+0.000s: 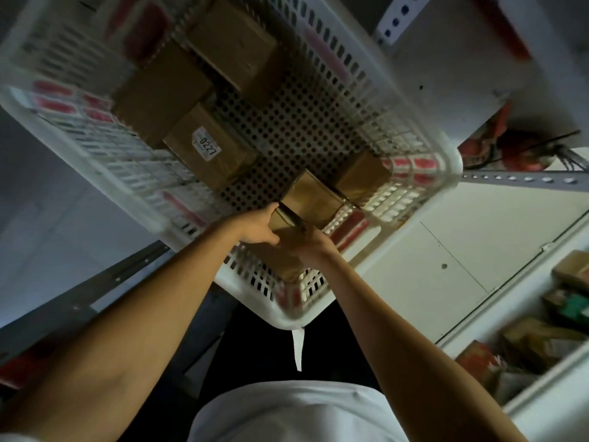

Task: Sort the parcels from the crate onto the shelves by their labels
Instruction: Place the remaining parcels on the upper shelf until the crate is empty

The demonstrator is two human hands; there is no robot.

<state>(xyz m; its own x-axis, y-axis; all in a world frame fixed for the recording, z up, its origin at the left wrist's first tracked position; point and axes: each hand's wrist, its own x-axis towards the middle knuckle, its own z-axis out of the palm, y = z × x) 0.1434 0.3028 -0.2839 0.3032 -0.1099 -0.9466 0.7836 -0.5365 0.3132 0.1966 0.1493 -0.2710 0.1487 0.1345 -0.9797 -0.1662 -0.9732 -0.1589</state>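
Both hands, L (pixel 259 229) & R (pixel 310 245), hold parcel (pixel 310 199) in crate (pixel 414 122)

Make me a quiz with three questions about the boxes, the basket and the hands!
1. Where is the box with the 0227 label?
A. in the crate
B. on the floor
C. on a shelf

2. What colour is the crate?
A. blue
B. white
C. green

3. What are the hands doing?
A. hanging idle
B. waving
C. gripping a box

Answers:
1 A: the labelled box lies on the holed floor of the crate.
2 B: its slotted walls are white.
3 C: left hand and right hand both grip a brown box at the near corner.
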